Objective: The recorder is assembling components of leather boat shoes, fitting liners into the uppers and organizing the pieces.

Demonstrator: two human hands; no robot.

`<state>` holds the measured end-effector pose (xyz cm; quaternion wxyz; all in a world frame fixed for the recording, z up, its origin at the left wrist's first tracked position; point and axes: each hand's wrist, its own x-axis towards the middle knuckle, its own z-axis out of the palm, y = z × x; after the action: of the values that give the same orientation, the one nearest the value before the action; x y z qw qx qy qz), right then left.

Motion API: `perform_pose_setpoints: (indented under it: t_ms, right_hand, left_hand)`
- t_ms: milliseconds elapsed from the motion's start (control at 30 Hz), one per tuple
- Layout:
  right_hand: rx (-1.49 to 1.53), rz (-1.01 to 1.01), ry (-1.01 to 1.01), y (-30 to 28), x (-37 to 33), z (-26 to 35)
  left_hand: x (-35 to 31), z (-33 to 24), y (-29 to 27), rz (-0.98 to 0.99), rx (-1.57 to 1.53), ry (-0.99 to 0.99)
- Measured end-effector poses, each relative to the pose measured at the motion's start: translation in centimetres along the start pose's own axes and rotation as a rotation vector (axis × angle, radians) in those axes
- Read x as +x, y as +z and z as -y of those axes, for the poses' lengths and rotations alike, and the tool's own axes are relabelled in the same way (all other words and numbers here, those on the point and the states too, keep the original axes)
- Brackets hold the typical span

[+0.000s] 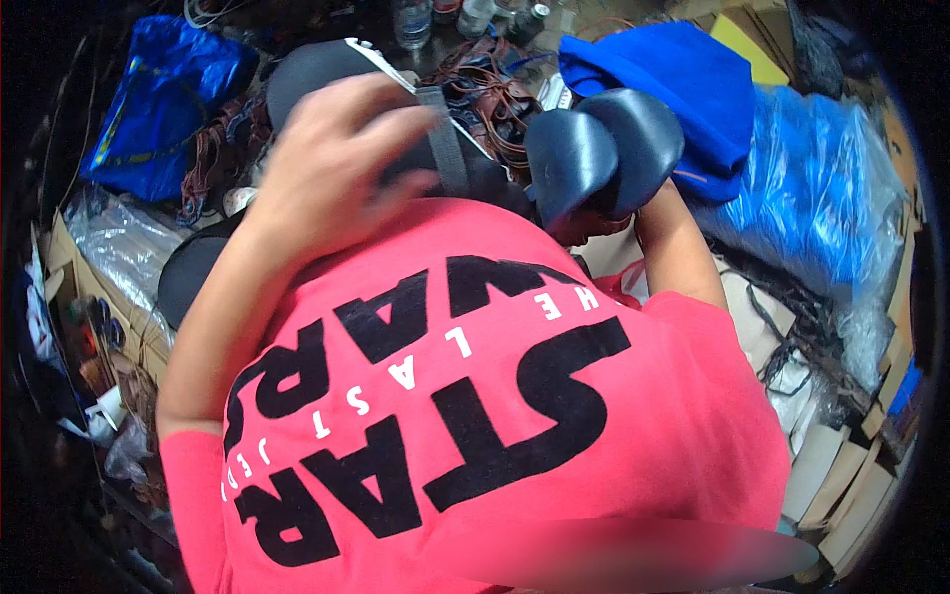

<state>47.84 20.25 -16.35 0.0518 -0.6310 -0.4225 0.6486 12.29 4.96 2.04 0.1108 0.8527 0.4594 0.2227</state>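
My left hand (346, 163) is raised over a black sandal-like piece (317, 79) with a pale edge. Its fingers are bent but apart and slightly blurred, with the tips close to a grey woven strap (445, 148). My right forearm (678, 243) reaches in behind two glossy dark-blue rounded pieces (574, 158), possibly shoe lasts, standing side by side. Those pieces cover my right hand, so its grip on them does not show. Another rounded black piece (193, 267) pokes out beside my left forearm.
Brown leather straps (485, 84) lie in a heap beyond my hands, with bottles (411, 25) behind. A blue bag (163, 104) sits at far left. Blue cloth (673, 94) and clear plastic-wrapped goods (821, 188) are at right, above cardboard pieces (841, 485). My pink shirt hides the near middle.
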Motion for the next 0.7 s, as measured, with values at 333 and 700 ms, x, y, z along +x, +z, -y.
perform_pose_setpoints:
  t_ms: [333, 700]
  right_hand:
    - [-0.130, 0.104, 0.023, 8.2, 0.0, 4.1]
    - [-0.136, 0.165, 0.075, 7.7, -0.9, 3.6]
  left_hand:
    - [5.1, -1.0, 5.7, 0.158, -0.518, -0.210]
    - [5.3, 0.2, 6.7, 0.137, -0.521, -0.371]
